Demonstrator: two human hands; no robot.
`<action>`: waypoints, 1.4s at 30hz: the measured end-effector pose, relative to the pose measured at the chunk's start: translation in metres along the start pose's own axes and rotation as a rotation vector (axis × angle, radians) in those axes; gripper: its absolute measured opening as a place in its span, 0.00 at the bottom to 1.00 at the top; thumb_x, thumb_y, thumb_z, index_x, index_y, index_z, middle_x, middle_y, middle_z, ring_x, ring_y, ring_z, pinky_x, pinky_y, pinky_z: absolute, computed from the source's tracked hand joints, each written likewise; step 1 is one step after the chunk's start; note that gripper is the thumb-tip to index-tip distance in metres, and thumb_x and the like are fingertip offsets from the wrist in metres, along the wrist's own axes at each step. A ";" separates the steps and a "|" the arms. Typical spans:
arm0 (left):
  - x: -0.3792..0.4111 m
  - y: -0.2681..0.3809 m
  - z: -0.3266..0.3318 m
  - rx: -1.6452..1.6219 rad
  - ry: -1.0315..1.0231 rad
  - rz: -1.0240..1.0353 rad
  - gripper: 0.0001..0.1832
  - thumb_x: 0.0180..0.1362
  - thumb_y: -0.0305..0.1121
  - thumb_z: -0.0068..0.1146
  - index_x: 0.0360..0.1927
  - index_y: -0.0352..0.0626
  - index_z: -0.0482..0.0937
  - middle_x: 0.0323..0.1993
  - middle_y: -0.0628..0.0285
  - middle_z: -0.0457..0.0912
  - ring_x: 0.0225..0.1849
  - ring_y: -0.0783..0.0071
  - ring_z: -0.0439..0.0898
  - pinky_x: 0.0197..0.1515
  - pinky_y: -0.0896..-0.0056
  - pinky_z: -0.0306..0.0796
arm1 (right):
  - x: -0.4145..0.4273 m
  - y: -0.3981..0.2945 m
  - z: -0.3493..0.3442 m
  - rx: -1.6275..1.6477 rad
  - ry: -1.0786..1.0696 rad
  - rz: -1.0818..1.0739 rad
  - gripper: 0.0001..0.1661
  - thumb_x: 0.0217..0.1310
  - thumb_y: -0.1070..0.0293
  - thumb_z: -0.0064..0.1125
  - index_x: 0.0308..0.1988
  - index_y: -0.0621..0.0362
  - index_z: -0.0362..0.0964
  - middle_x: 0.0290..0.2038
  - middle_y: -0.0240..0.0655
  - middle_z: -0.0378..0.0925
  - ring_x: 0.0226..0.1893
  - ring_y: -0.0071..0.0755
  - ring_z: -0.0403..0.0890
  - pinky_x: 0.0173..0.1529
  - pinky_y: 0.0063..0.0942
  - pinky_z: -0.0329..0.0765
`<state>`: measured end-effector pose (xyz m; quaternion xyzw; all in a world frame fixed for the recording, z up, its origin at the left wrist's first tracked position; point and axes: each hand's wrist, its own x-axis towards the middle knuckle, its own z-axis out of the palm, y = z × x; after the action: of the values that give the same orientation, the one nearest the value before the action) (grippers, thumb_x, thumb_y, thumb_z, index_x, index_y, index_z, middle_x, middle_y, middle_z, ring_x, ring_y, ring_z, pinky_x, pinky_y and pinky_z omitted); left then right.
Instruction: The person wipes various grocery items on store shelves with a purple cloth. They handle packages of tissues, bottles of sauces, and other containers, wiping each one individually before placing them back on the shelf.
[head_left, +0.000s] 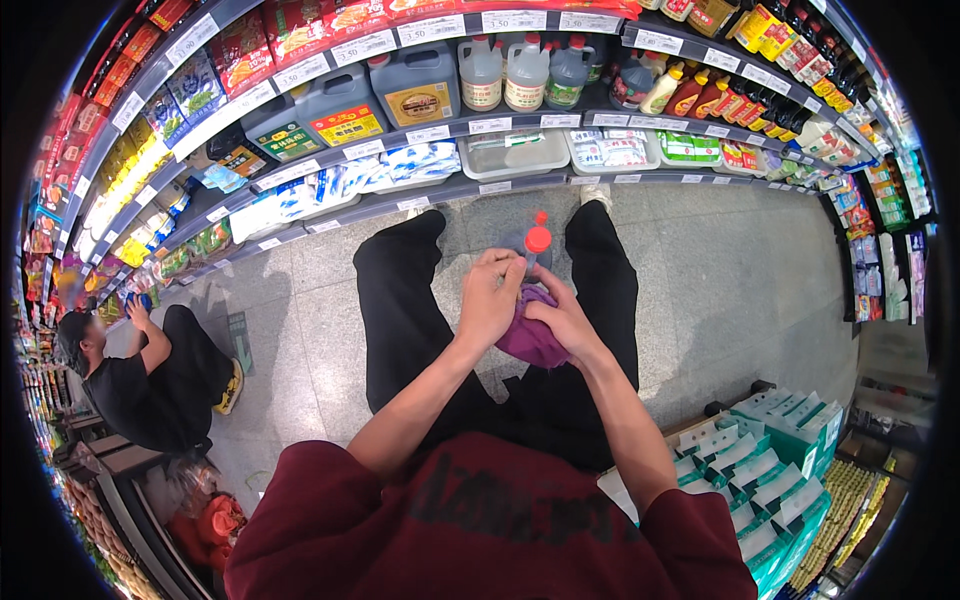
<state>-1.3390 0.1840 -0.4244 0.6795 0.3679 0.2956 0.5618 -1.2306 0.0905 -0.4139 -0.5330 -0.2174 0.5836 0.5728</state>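
Observation:
Between my knees is a clear plastic jug (516, 241) with a red screw cap (538, 239); a smaller red piece (541, 217) shows just beyond the cap. My left hand (489, 296) grips the jug near its neck, the thumb bent beside the cap. A bunched purple cloth (534, 341) is in my right hand (566, 319), whose fingers reach up against the jug. Both hands nearly meet, and together with the cloth they hide most of the jug's body.
Ahead curves a store shelf (525, 120) with similar jugs (527, 75), larger dark jugs (415, 84) and plastic bins (514, 159). A person in black (150, 375) squats at left. Green cartons (780, 480) stand behind my right side. Grey floor tiles (705, 285) lie between.

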 end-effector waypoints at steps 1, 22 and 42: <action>0.001 0.000 -0.002 -0.007 -0.033 0.001 0.17 0.64 0.33 0.51 0.24 0.31 0.80 0.35 0.52 0.81 0.39 0.58 0.79 0.42 0.64 0.69 | 0.000 -0.004 0.000 0.018 -0.009 0.010 0.29 0.53 0.75 0.55 0.57 0.64 0.66 0.35 0.33 0.77 0.33 0.19 0.76 0.39 0.18 0.73; 0.061 0.027 -0.045 0.928 -0.769 0.677 0.15 0.42 0.30 0.66 0.37 0.44 0.79 0.34 0.64 0.77 0.36 0.63 0.78 0.36 0.65 0.74 | 0.029 -0.001 -0.028 -0.519 -0.272 -0.217 0.19 0.45 0.67 0.64 0.38 0.66 0.72 0.30 0.36 0.77 0.30 0.26 0.75 0.37 0.26 0.73; 0.065 0.060 0.013 0.928 -0.872 0.734 0.08 0.46 0.32 0.63 0.29 0.44 0.77 0.29 0.65 0.74 0.29 0.66 0.77 0.26 0.64 0.71 | 0.005 -0.014 -0.075 -0.785 -0.159 -0.027 0.34 0.40 0.54 0.65 0.48 0.61 0.71 0.36 0.49 0.80 0.41 0.53 0.81 0.46 0.42 0.77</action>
<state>-1.2823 0.2254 -0.3689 0.9827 -0.0530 -0.0185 0.1765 -1.1582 0.0712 -0.4289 -0.6616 -0.4745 0.4881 0.3145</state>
